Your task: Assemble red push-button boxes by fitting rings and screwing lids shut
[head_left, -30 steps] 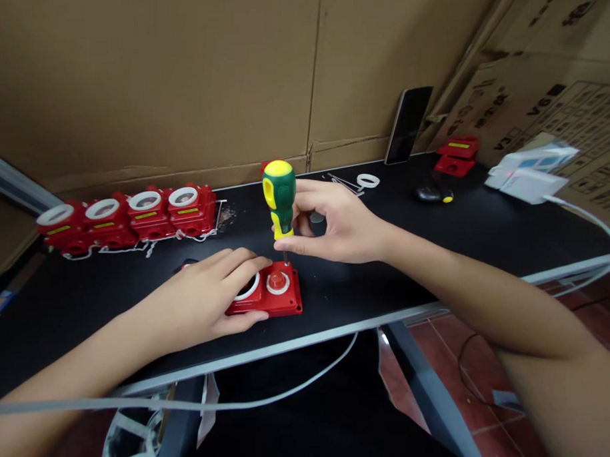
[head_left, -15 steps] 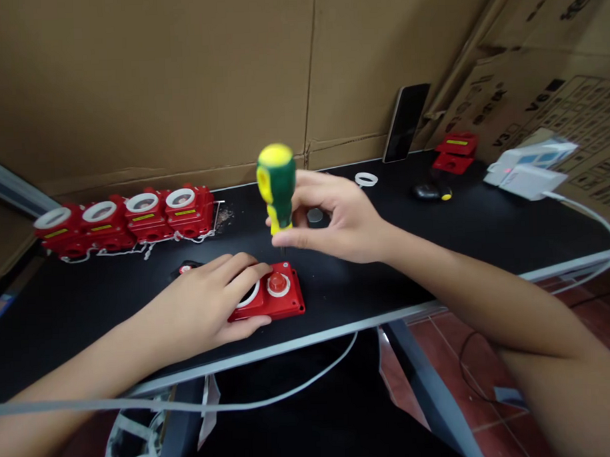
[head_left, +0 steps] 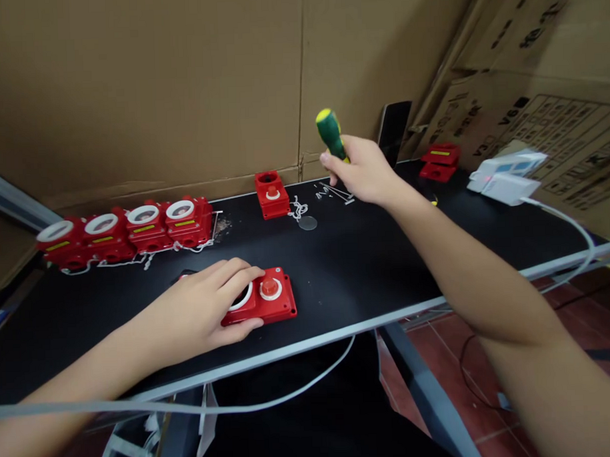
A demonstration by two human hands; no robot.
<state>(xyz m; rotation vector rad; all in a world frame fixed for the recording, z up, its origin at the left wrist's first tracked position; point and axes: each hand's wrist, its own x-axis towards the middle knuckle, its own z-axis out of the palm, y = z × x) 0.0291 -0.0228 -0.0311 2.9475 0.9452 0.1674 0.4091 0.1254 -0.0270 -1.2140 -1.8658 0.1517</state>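
My left hand (head_left: 212,298) is wrapped over the left part of a red housing (head_left: 281,297) lying on the black table. The housing shows a round red button in a white ring and part of a second, larger white ring under my fingers. My right hand (head_left: 365,170) grips a green and yellow screwdriver (head_left: 330,131) above the back of the table, its handle tilted up; the tip is hidden. Close below that hand lie small screws and thin metal pins (head_left: 336,193). Left of them stands another red housing (head_left: 272,195), with a white cord and a clear disc (head_left: 307,223).
Several red housings with white rings (head_left: 145,224) stand in a row at the back left. A phone (head_left: 394,129) leans on the cardboard behind. Red parts (head_left: 440,162) and a white device with a cable (head_left: 506,175) are at the right.
My right hand has moved up and right with the screwdriver, away from the housing under my left hand. The second red housing and the clear disc have come into fuller view.
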